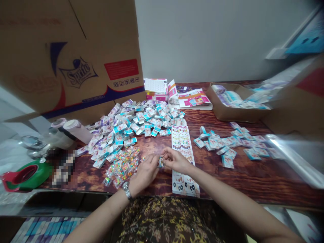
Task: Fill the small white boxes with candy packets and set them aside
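Small blue-and-white packet is pinched narrowly between left hand and right hand over wooden table, seemingly raised for fine handling, with heap of similar packets and clear bags of colourful pieces placed within reach

— Item one?
— Large brown cardboard carton with a Sprite logo, far left.
— Beside it?
— Pale pink plastic tumbler lying on its side; green-and-red tape dispenser at the edge of the dark-stained wooden table.
— Far right?
— Shallow open cardboard tray.
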Motion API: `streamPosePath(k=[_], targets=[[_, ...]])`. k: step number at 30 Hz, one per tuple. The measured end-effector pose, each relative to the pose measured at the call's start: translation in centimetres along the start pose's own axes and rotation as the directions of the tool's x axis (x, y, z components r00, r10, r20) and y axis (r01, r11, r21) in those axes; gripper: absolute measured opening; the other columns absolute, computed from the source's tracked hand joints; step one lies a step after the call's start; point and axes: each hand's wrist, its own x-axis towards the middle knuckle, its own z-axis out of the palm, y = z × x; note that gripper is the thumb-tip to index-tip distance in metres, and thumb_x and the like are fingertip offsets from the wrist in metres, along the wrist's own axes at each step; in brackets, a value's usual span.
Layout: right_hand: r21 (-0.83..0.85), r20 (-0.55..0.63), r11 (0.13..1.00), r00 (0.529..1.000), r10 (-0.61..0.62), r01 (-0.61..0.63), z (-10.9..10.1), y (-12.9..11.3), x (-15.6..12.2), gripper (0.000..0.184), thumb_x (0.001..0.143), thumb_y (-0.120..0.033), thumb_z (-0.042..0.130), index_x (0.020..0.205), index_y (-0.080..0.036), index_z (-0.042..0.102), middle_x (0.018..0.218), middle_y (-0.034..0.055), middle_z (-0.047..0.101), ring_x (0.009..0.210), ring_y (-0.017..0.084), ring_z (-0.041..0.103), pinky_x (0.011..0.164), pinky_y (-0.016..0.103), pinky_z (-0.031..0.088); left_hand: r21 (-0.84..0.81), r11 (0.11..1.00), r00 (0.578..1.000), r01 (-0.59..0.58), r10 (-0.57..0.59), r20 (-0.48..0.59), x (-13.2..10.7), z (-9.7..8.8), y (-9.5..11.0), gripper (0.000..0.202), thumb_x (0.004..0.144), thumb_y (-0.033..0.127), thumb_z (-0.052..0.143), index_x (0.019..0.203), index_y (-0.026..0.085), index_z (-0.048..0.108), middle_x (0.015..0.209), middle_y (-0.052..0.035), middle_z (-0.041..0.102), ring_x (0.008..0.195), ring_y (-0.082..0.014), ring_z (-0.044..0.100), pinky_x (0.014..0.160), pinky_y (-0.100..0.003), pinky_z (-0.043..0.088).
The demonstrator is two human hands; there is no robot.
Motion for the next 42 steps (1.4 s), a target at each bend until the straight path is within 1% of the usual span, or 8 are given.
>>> streamPosePath(k=[8,11,18,21,25,32,37,42], targets=[[-0.487,-0.124,0.864,0.969,-0.212,0.127,0.5,-1.6,-0.7,0.015,0.08,-0.015,0.052,0.094,-0.021,0.052,0.09,0.0034,0.055,0.077,0.016,0.055,0.069,0.027,0.041,-0.002,0.999,0.996,-0.041,0.04,-0.077,-0.4,0.5,0.0,0.051,0.081,0.008,0.044,0.131,0.016,0.033,0.117,-0.0131,0.051,0.112,-0.025,0.047,0.092,-0.042,0.045],[-0.473,-0.169,0.874,0.962,-0.212,0.11,0.2,-1.7,-0.5,0.03,0.078,-0.018,0.056,0.107,-0.021,0.051,0.101,0.0058,0.051,0.083,0.016,0.054,0.071,0.027,0.043,-0.002,0.998,0.992,-0.07,0.07,-0.105,-0.5,0.5,0.1,0.053,0.082,0.006,0.041,0.133,0.016,0.031,0.122,-0.0143,0.049,0.116,-0.0252,0.045,0.095,-0.043,0.044],[-0.355,-0.107,0.933,0.989,-0.101,0.058,0.2,-0.6,0.0,0.03,0.078,-0.018,0.055,0.107,-0.022,0.051,0.072,-0.0024,0.053,0.061,0.012,0.048,0.056,0.023,0.037,-0.051,0.995,0.991,-0.088,0.082,-0.103,-0.4,0.8,0.4,0.044,0.083,0.008,0.044,0.125,0.019,0.04,0.117,-0.0131,0.048,0.108,-0.0246,0.05,0.088,-0.041,0.048],[-0.294,-0.12,0.954,0.988,-0.097,0.057,0.4,-0.5,-0.2,0.03,0.08,-0.022,0.054,0.11,-0.022,0.049,0.075,-0.0015,0.054,0.062,0.012,0.049,0.057,0.023,0.039,-0.06,0.996,0.994,-0.064,0.058,-0.087,-0.2,0.7,0.4,0.037,0.085,0.012,0.045,0.121,0.019,0.042,0.11,-0.0112,0.051,0.1,-0.0229,0.053,0.083,-0.038,0.049],[-0.253,-0.156,0.956,0.969,-0.193,0.149,0.1,-1.2,-1.4,0.025,0.086,-0.024,0.048,0.111,-0.021,0.048,0.092,0.0047,0.055,0.078,0.015,0.055,0.066,0.027,0.046,-0.07,0.997,0.996,-0.02,0.013,-0.089,-0.1,0.5,0.1,0.031,0.086,0.016,0.046,0.117,0.02,0.045,0.104,-0.0094,0.053,0.093,-0.0211,0.054,0.079,-0.035,0.049],[-0.509,-0.163,0.826,0.915,-0.369,0.243,0.9,-1.7,-2.7,0.015,0.088,-0.02,0.045,0.093,-0.022,0.059,0.093,0.0074,0.056,0.088,0.02,0.055,0.077,0.032,0.045,-0.09,0.996,0.991,-0.02,0.008,-0.133,0.1,0.5,0.4,0.038,0.085,0.014,0.047,0.122,0.02,0.043,0.104,-0.0089,0.054,0.093,-0.02,0.055,0.079,-0.034,0.049],[-0.314,-0.372,0.945,0.903,-0.215,0.096,2.6,-1.7,-2.5,0.023,0.086,-0.026,0.051,0.109,-0.022,0.054,0.094,0.0062,0.063,0.083,0.019,0.059,0.076,0.031,0.047,-0.043,0.997,0.986,-0.057,0.049,-0.16,0.1,0.8,0.3,0.04,0.085,0.014,0.045,0.125,0.019,0.041,0.109,-0.0121,0.054,0.102,-0.0227,0.055,0.084,-0.037,0.05],[0.072,-0.371,0.997,0.929,-0.002,0.031,3.6,-1.3,-2.0,0.024,0.086,-0.037,0.051,0.1,-0.021,0.061,0.099,0.006,0.064,0.085,0.019,0.06,0.073,0.028,0.049,0.024,0.999,0.989,-0.031,0.034,-0.146,-0.2,0.9,0.2,0.04,0.086,0.012,0.042,0.126,0.015,0.04,0.119,-0.0156,0.052,0.112,-0.0253,0.05,0.093,-0.041,0.046]])
